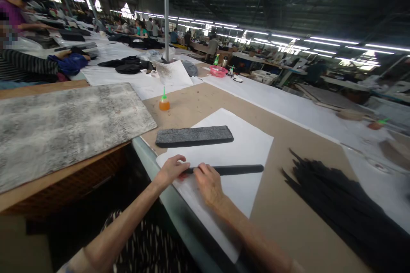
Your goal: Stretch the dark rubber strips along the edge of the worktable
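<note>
A narrow black fabric strip (240,170) lies across a white paper sheet (246,136), pointing to the right. My left hand (174,168) pinches its left end near the table's edge. Just beside it, my right hand (208,183) has its fingers closed on the same strip. Beyond both hands rests a neat stack of grey strips (194,135) with a dark front edge, partly on the paper. At the right lies a loose heap of long black strips (339,200).
A glue bottle (164,103) with orange contents and a green nozzle stands behind the stack. To the left is a stained grey board (73,123) on another table. Farther back are a pink basket (218,71), a metal pole (166,13) and several people.
</note>
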Tool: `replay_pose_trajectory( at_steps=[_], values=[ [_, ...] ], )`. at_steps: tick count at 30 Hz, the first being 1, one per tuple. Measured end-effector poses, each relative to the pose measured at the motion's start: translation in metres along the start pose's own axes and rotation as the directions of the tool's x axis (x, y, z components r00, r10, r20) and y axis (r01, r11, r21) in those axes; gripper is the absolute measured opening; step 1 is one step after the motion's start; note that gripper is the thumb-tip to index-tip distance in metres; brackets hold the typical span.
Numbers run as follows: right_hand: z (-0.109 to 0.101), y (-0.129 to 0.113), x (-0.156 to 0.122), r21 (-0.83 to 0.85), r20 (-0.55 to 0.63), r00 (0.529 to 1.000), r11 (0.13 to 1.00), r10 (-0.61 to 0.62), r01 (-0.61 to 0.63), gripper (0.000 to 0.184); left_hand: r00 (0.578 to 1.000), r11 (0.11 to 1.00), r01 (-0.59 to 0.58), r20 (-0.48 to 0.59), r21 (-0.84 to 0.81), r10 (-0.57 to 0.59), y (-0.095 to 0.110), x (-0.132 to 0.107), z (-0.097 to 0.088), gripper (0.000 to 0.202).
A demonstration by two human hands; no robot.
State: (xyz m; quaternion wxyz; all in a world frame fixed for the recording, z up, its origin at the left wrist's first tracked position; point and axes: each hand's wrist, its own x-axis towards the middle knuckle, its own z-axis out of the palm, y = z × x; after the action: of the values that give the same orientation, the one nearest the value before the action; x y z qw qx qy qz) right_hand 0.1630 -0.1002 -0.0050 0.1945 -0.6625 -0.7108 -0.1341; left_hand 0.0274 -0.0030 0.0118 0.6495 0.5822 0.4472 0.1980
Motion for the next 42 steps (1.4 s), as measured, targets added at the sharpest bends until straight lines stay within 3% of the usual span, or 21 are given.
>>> replay_pose_trajectory(
  at_steps=[3, 5, 9, 13, 20, 25, 32, 34, 39, 42],
  values=[
    [0.0, -0.009, -0.005, -0.05, 0.093, 0.991, 0.994, -0.094, 0.099, 0.016, 0.996, 0.967, -0.08, -0.01, 0.24, 0.085, -0.009, -0.003, -0.011, 0.034],
    [-0.001, -0.01, -0.009, -0.029, 0.129, 0.983, 0.991, -0.128, 0.133, 0.019, 0.98, 0.887, -0.151, -0.049, 0.437, 0.191, -0.013, -0.008, -0.013, 0.04],
    [-0.005, -0.007, -0.01, 0.076, 0.127, 0.987, 0.993, -0.095, 0.086, 0.028, 0.947, 0.736, -0.175, -0.093, 0.654, 0.308, -0.018, -0.015, -0.012, 0.049],
    [-0.009, -0.006, 0.005, 0.186, 0.129, 0.991, 0.983, -0.028, 0.004, 0.025, 0.924, 0.685, -0.227, -0.07, 0.692, 0.377, -0.025, -0.019, -0.012, 0.05],
    [0.002, -0.013, 0.038, 0.245, 0.265, 0.951, 0.965, -0.156, 0.09, 0.024, 0.894, 0.601, -0.266, -0.04, 0.753, 0.446, -0.027, -0.021, -0.018, 0.044],
    [0.012, -0.01, 0.037, 0.159, 0.187, 0.966, 0.976, -0.18, 0.151, 0.019, 0.875, 0.448, -0.299, 0.054, 0.843, 0.482, -0.023, -0.022, -0.027, 0.026],
    [0.018, -0.007, 0.031, 0.161, 0.079, 0.974, 0.967, -0.212, 0.197, 0.018, 0.874, 0.363, -0.304, 0.106, 0.881, 0.475, -0.024, -0.026, -0.036, 0.025],
    [0.019, -0.006, 0.031, 0.17, 0.085, 0.974, 0.966, -0.211, 0.194, 0.018, 0.886, 0.375, -0.331, 0.149, 0.866, 0.439, -0.018, -0.026, -0.04, 0.025],
    [0.022, -0.001, 0.034, 0.17, 0.135, 0.961, 0.961, -0.242, 0.218, 0.02, 0.931, 0.502, -0.334, 0.196, 0.798, 0.307, 0.004, -0.019, -0.049, 0.023],
    [0.021, -0.001, 0.036, 0.165, 0.161, 0.953, 0.959, -0.258, 0.231, 0.02, 0.94, 0.446, -0.3, 0.182, 0.843, 0.288, 0.007, -0.015, -0.046, 0.021]
  ],
)
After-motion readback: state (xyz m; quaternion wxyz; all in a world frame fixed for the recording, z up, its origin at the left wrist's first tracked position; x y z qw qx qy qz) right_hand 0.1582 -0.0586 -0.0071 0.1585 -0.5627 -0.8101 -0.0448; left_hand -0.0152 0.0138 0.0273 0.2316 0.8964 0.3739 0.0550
